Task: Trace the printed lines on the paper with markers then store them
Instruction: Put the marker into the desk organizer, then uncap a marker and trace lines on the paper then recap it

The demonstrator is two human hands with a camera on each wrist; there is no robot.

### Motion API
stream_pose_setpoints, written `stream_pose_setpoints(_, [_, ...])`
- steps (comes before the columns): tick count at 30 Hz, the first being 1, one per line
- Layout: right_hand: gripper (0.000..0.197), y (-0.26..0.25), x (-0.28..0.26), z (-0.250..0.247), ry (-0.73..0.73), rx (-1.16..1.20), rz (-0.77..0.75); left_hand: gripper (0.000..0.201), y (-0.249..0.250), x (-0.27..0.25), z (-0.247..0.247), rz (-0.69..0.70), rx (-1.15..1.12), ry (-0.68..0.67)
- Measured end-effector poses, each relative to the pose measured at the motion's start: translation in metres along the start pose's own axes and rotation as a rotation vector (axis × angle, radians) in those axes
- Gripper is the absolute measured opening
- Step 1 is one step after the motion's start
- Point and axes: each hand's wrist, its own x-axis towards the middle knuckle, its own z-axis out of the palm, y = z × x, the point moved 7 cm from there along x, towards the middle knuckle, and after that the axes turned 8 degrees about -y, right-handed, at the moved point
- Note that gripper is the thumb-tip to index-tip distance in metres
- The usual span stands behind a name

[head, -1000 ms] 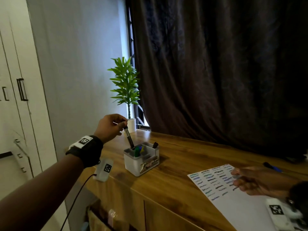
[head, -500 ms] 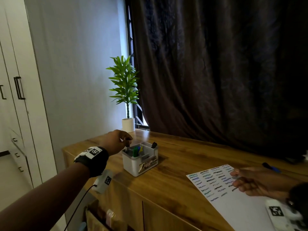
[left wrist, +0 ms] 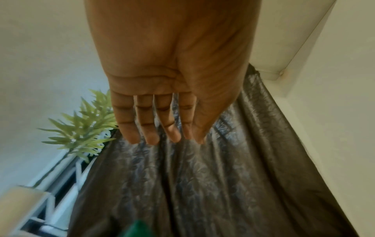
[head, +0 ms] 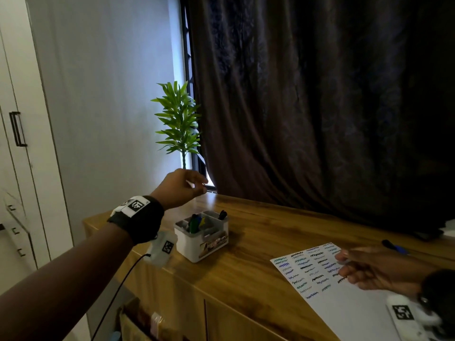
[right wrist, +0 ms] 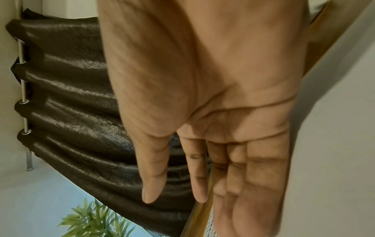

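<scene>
The white marker holder (head: pixel 202 242) stands on the wooden table (head: pixel 258 242) with a green marker (head: pixel 193 223) and a black one (head: pixel 222 214) sticking out. My left hand (head: pixel 203 187) hovers empty above and behind the holder, fingers loosely extended (left wrist: pixel 162 139); a green marker top (left wrist: pixel 140 229) shows below it. The paper (head: pixel 344 299) with rows of traced wavy lines lies at the right. On it rests my right hand (head: pixel 344 267), fingers straight and holding nothing (right wrist: pixel 182 198). A blue marker (head: pixel 395 247) lies on the table behind that hand.
A potted plant (head: pixel 178 124) stands at the table's back left corner by the window. A dark curtain (head: pixel 320 119) hangs behind the table. A white wardrobe (head: pixel 17 143) is at the left. The table's left edge is just beside the holder.
My left hand lowered the black marker into the holder, let it go, and has risen empty above the holder. The right hand has stayed on the paper.
</scene>
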Motion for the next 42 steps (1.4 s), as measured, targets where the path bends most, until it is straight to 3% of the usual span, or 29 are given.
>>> stream_pose_setpoints(5, [0.077,-0.003,0.0,-0.001,-0.003,0.022,0.016,0.018,0.076,0.013,0.021,0.176,-0.192,0.015])
stream_pose_setpoints(8, [0.062,-0.005,0.0,-0.002,-0.003,0.041,0.017,0.02,0.123,0.019,0.061,0.273,-0.372,-0.065])
stream_pose_setpoints(12, [0.048,-0.005,0.002,-0.002,-0.002,0.058,0.019,0.018,0.161,0.035,0.139,0.292,-0.458,-0.213])
stream_pose_setpoints(20, [0.042,-0.004,0.006,-0.002,-0.003,0.073,0.012,0.021,0.199,0.056,0.259,0.163,-0.798,-0.429])
stream_pose_setpoints(26, [0.049,-0.002,0.01,-0.005,-0.028,0.09,0.021,0.024,0.194,0.061,0.293,0.0,-1.091,-0.694])
stream_pose_setpoints(30, [0.061,-0.004,0.007,-0.006,-0.021,0.11,0.005,0.03,0.187,0.059,0.299,-0.011,-1.162,-0.771])
stream_pose_setpoints(34, [0.063,-0.017,-0.001,-0.022,0.1,0.106,-0.054,0.028,0.182,0.06,0.302,-0.01,-1.18,-0.792])
stream_pose_setpoints(37, [0.042,-0.03,-0.011,-0.046,0.273,0.037,-0.066,0.027,0.182,0.061,0.303,-0.008,-1.188,-0.797])
stream_pose_setpoints(39, [0.029,-0.035,-0.017,-0.067,0.38,-0.072,-0.042,0.025,0.183,0.061,0.302,0.009,-1.174,-0.803])
stream_pose_setpoints(42, [0.026,-0.04,-0.018,-0.098,0.487,-0.374,0.052,0.024,0.184,0.061,0.301,0.029,-1.171,-0.808])
